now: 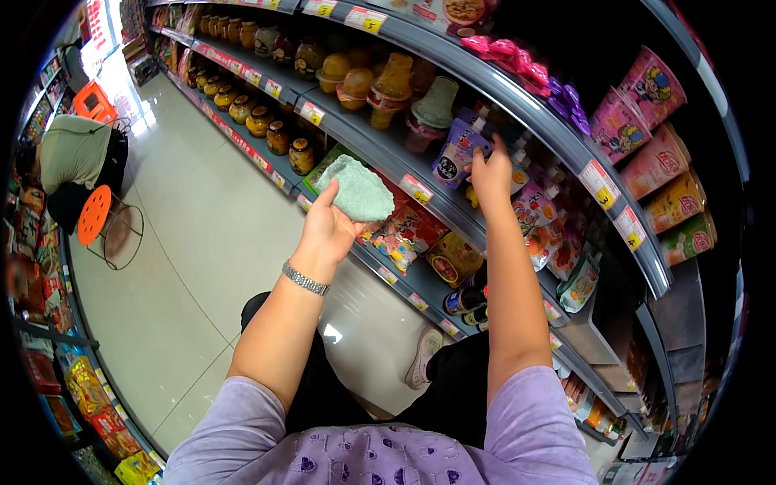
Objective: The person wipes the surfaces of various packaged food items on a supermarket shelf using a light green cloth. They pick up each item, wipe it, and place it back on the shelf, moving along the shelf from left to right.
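My left hand (325,230) holds a folded pale green cloth (354,189), thumb on top, out over the aisle in front of the shelf. A metal-band watch (305,279) circles that wrist. My right hand (491,174) reaches onto the middle shelf and has its thumb and fingers at the right edge of a purple spouted drink pouch (459,153). The pouch leans on the shelf, its white cap upward. Just left of it is a cup with a pale lid (435,103). More spouted pouches (533,206) stand to the right, partly behind my right forearm.
Jars (301,155) line the lower shelves at the far left. Colourful cups (647,105) and pink wrapped sweets (509,58) sit on the upper shelf, whose edge (602,182) juts out above my right hand. Behind at left, a person (81,158) bends near an orange-seated stool (94,214).
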Demonstrator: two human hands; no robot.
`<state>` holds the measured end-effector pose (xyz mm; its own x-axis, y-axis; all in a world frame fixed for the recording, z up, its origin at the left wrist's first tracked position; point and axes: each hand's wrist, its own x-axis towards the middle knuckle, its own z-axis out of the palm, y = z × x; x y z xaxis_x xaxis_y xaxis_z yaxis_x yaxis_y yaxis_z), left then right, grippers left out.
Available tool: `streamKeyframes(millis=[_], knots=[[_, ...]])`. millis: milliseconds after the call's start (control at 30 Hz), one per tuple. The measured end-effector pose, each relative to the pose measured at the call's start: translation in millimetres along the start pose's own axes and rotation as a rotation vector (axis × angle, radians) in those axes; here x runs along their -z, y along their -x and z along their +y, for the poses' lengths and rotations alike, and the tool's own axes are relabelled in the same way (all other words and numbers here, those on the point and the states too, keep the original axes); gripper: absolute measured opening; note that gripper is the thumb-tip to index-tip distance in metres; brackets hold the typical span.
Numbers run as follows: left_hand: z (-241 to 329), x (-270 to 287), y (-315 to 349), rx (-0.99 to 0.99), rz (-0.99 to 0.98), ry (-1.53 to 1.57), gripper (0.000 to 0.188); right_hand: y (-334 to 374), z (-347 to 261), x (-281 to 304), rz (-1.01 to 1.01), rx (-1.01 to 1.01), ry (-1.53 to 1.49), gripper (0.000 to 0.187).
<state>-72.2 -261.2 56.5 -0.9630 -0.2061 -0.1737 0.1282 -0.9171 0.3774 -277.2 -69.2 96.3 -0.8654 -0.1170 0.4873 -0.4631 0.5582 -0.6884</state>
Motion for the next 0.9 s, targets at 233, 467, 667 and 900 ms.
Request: streamKeyframes(millis=[233,467,667,900], knots=[[6,7,0,-0.054,0.029,-0.003,0.041,1,-2,-6,-0.062,-0.115,0.04,0.033],[-16,-6,7,-0.302,-0.009,-0.434,0.039,55,-47,43,-0.055,-0.02,-0.233,0.02],[-42,-11,14,0.075,-0.199,-0.368,0.038,129,-54,41,-0.216,-0.252,-0.732,0.014],[-66,4,18,0.22,-0.044,-0.542,0.038,149,-25,26,-0.255,-0.335,-0.83,0.017]])
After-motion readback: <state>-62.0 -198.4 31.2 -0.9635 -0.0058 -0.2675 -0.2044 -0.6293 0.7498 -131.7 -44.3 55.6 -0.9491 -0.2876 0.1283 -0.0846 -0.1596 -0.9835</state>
